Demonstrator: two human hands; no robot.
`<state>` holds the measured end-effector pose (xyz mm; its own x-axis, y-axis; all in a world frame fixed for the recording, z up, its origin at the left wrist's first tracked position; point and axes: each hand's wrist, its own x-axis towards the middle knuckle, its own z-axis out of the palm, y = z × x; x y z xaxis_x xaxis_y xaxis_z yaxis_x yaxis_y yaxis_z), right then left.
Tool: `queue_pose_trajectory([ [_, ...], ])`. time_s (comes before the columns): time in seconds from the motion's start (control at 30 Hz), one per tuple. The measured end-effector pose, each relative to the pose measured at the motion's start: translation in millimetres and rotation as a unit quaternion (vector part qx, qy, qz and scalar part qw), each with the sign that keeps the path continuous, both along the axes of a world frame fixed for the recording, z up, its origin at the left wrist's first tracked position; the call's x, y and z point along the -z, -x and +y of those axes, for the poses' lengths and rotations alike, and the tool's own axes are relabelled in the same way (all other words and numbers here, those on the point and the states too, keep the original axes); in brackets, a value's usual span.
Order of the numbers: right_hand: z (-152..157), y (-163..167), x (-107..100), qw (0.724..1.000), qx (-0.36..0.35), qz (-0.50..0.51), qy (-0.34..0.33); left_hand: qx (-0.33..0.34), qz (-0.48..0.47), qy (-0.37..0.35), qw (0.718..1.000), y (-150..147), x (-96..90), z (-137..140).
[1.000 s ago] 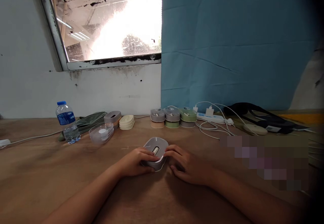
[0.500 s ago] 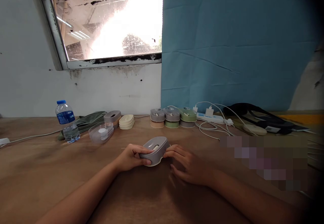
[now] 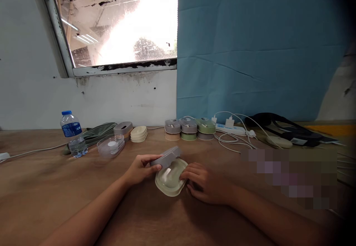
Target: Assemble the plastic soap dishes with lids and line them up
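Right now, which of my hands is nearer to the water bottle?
Left. Your left hand, gripping the grey cover, is right of the water bottle and closer to you; your right hand, at the cream tray's right side, is farther right.

The grey cover (image 3: pixel 167 158) was smooth plastic, the cream base (image 3: pixel 170 181) glossy plastic. The bench (image 3: pixel 141 216), dimly lit, was probably matt wood; the blue curtain (image 3: pixel 250 34) was creased cloth, the bottle (image 3: pixel 72 130) clear plastic.
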<state>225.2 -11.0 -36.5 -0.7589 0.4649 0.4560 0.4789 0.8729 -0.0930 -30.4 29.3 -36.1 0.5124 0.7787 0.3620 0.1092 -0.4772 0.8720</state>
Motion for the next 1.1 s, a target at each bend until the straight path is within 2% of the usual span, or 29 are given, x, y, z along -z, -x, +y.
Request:
queue_pose_trajectory([
  [0.1,-1,0,-1,1.0,-0.006,-0.001,0.008,-0.077,0.049,-0.071,0.993,4,-1.8,3],
  [0.23,-2,0,-1,1.0,-0.011,0.002,0.008,-0.158,0.109,-0.182,0.964,12,-3.2,8],
  [0.4,-2,0,-2,1.0,-0.01,0.003,0.011,-0.172,0.207,-0.301,0.915,21,-4.6,14],
  [0.5,-1,0,-2,1.0,-0.009,-0.001,0.015,-0.175,0.267,-0.338,0.885,25,-7.1,17],
  [0.63,-1,0,-2,1.0,-0.01,-0.002,0.018,-0.209,0.334,-0.322,0.861,36,-11.4,21],
  [0.73,-2,0,-3,1.0,-0.011,-0.002,0.023,-0.23,0.364,-0.295,0.853,49,-14.0,24],
  [0.87,-3,1,-5,0.999,-0.006,-0.007,0.034,-0.25,0.379,-0.242,0.857,65,-15.4,29],
  [1.1,-3,1,-5,0.999,-0.01,-0.007,0.035,-0.239,0.385,-0.181,0.873,79,-10.0,39],
])
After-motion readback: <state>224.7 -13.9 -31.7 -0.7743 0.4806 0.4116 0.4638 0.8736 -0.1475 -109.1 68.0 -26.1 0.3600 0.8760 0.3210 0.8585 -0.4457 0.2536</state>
